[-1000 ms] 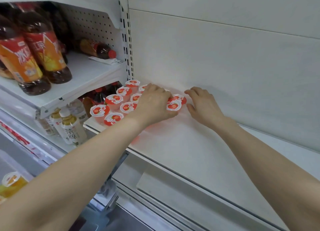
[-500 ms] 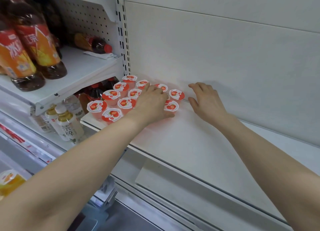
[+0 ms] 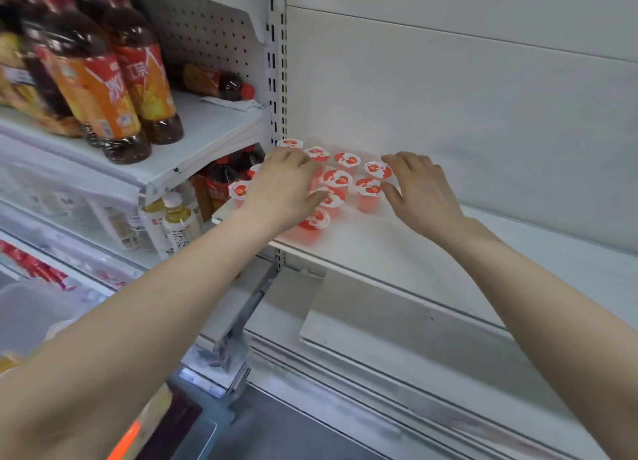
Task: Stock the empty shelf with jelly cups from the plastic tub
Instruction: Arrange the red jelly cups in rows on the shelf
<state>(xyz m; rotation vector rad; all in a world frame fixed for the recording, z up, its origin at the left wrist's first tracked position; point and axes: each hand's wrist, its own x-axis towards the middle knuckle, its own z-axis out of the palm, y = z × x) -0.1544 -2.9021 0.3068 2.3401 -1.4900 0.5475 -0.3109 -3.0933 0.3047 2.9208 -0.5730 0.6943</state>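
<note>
On white store shelf (image 3: 414,259), jelly cups (image 3: 338,178) clustered, left hand (image 3: 283,187) atop, right hand (image 3: 421,190) beside, grips wide, bottled tea (image 3: 103,90) adjacent

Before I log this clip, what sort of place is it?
Probably a grocery shop aisle: a white shelf hung on a slotted upright, labelled drink bottles stocked alongside, and a cluster of identical jelly cups.

The shelf (image 3: 414,252) looks like smooth, matt white painted metal; the jelly cups (image 3: 368,197) are translucent pink plastic under glossy printed film lids; the tea bottles (image 3: 145,80) are shiny clear plastic with slick labels
</note>
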